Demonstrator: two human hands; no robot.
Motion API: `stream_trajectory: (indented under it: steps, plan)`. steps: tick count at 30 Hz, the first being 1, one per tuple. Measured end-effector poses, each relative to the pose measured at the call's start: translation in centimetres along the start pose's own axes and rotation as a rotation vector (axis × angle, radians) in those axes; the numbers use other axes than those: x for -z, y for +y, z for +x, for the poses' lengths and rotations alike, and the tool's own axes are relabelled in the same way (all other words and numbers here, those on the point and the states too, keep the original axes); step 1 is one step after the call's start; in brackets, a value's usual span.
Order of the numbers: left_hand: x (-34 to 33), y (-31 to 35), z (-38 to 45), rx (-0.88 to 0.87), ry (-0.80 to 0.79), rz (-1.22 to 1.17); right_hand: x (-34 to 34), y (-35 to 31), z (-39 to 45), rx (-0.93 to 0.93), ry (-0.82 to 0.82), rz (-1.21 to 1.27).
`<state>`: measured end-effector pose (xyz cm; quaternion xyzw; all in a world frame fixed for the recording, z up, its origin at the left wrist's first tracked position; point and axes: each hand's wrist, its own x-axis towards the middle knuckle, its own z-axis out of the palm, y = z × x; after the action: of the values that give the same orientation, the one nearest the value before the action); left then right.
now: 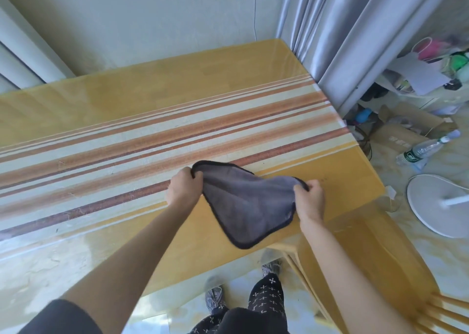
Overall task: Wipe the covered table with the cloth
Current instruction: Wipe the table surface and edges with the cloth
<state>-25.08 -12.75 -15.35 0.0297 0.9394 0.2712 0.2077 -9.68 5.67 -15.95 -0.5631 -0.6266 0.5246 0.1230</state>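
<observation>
The cloth (247, 206), a single grey piece with a dark bound edge, is held up just above the near right part of the bench (106, 171), stretched between two hands and hanging in a loose fold, so that it appears not to be laid flat on the surface. One upper corner is pinched by the curled fingers of the left hand (183, 189), the other by those of the right hand (310, 198); both grips are closed on the fabric. By this showing the wiping is judged to be hardly begun or between strokes: the cloth is being spread or refolded, and no wet streak or wiped patch can be told apart on the glossy cover, so nearly the whole top is taken as left to do. Near the viewer, two shoes are counted on the floor under the bench edge. Farther off, one striped cover is seen under one clear sheet. To the right, one plastic bottle (426, 148) and one round white fan base (439, 204) are counted on the floor, and a curtain (355, 28) hangs at the far right.
</observation>
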Motion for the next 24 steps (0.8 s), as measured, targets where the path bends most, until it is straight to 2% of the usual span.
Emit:
stream_trajectory:
  steps: [1, 2, 3, 5, 7, 9, 11, 14, 17, 24]
  plan:
    - [0.5, -0.5, 0.2, -0.01, 0.015, 0.064, 0.1, 0.0, 0.3, 0.075, 0.106, -0.224]
    - [0.8, -0.9, 0.3, -0.034, 0.012, 0.099, -0.1, 0.0, 0.3, 0.212, 0.187, -0.467]
    - [0.8, -1.4, 0.3, -0.069, -0.001, 0.117, -0.7, 0.4, 0.2, 0.408, 0.201, -0.657]
    - [0.3, -2.5, 0.1, -0.12, 0.004, 0.15, -3.1, 1.2, -0.4, 0.821, 0.038, -0.829]
    - [-0.4, -4.4, -0.4, -0.143, 0.079, 0.232, -6.1, 1.4, -0.6, 1.031, -0.214, -0.87]
    - [-1.1, -6.3, -0.5, -0.145, 0.135, 0.305, -8.8, 1.4, -0.2, 1.078, -0.382, -0.906]
    - [-1.4, -7.6, 0.0, -0.143, 0.164, 0.299, -10.7, 2.4, -0.5, 1.103, -0.449, -1.037]
    - [-1.3, -7.8, 1.4, -0.19, 0.18, 0.271, -10.3, 5.8, -3.1, 1.031, -0.476, -1.122]
    - [-1.1, -7.5, 3.3, -0.219, 0.178, 0.274, -9.1, 7.4, -4.7, 1.056, -0.508, -1.134]
    - [-1.1, -6.2, 8.5, -0.193, 0.172, 0.26, -12.8, 2.6, 1.3, 1.155, -0.5, -1.206]
